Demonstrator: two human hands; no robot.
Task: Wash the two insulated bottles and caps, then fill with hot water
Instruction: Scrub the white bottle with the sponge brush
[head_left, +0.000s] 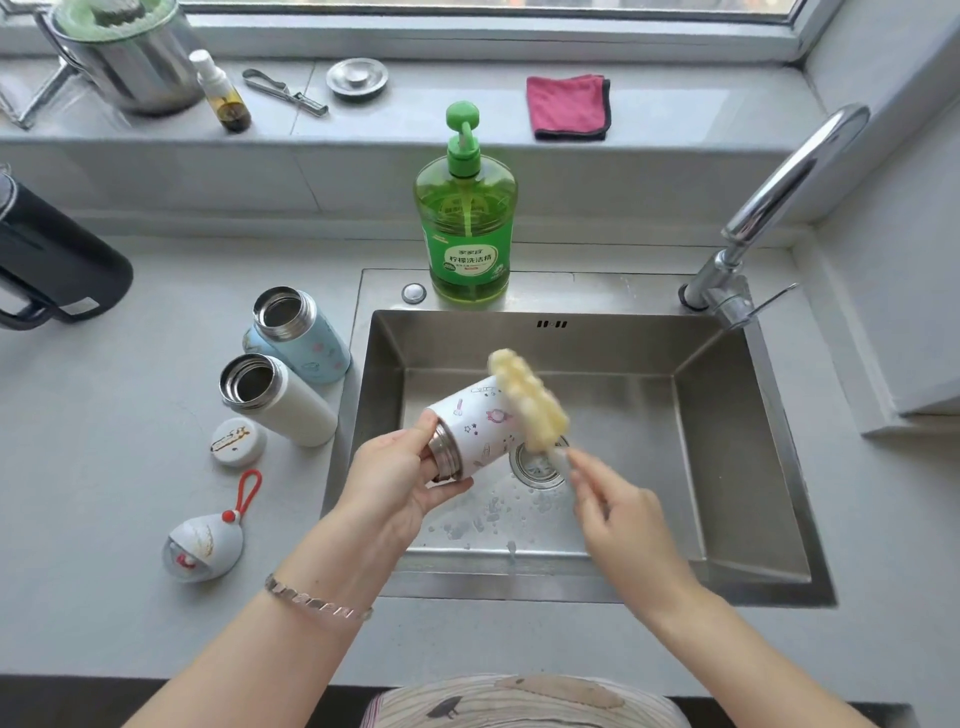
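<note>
A white printed bottle (480, 426) is held on its side above the sink (727, 441), near the basin's middle. It is gripped at its steel neck by the left hand (400, 483), whose fingers (447, 488) are curled round the threaded rim, with the base pointed toward 1 o'clock. A yellow sponge brush (527, 400) is laid against the bottle's outer wall near the base. Its pale, blurred handle is pinched narrowly by the fingers (587, 467) of the right hand (623, 519), above the drain.

On the tabletop (104, 467), at 9 o'clock of the sink, two open bottles are seen standing: a blue bottle (306, 338) and, just beside it toward 7 o'clock, a white bottle (283, 400). A round cap (239, 441) lies next to the white bottle, and a looped cap (205, 545) lies further toward 6 o'clock. A green soap dispenser (467, 223) stands on the sink's rim at 12 o'clock, and the tap (769, 208) is mounted at 2 o'clock.
</note>
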